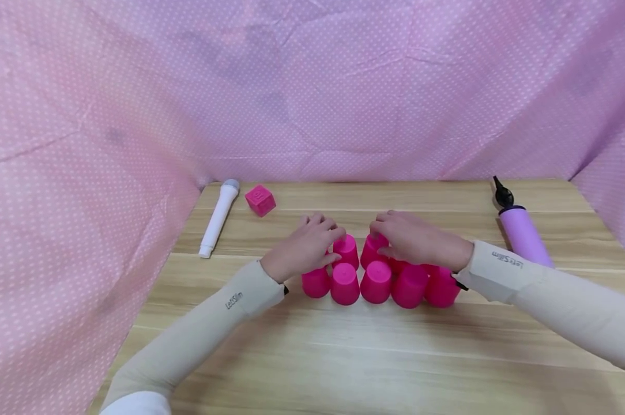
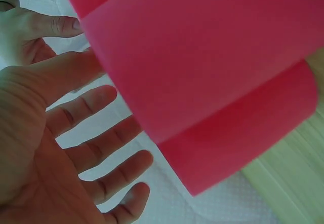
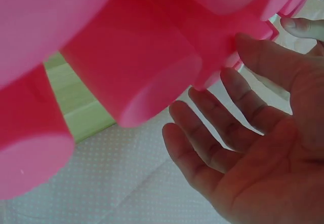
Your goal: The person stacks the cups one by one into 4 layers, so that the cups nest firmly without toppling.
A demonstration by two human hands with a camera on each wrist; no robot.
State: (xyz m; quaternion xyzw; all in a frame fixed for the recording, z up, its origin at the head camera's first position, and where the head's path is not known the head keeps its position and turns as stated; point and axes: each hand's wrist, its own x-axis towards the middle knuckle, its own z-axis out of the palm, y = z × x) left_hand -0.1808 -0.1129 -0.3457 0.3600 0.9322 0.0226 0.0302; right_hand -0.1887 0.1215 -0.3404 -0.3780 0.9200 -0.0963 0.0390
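Observation:
Several bright pink cups (image 1: 376, 281) stand upside down in a tight cluster on the wooden table (image 1: 375, 357), a front row with more behind it. My left hand (image 1: 312, 239) lies over the cluster's back left and my right hand (image 1: 401, 233) over its back right. In the left wrist view the left hand (image 2: 76, 148) is spread with straight fingers beside a pink cup (image 2: 202, 57), gripping nothing. In the right wrist view the right hand (image 3: 243, 148) is likewise spread, its thumb close to a pink cup (image 3: 136, 67). The cups under the hands are partly hidden.
A white microphone-shaped object (image 1: 219, 218) and a pink cube (image 1: 260, 200) lie at the back left. A purple hand pump (image 1: 522, 230) with a black nozzle lies at the back right. Pink dotted cloth (image 1: 84, 173) walls in the table's back and sides.

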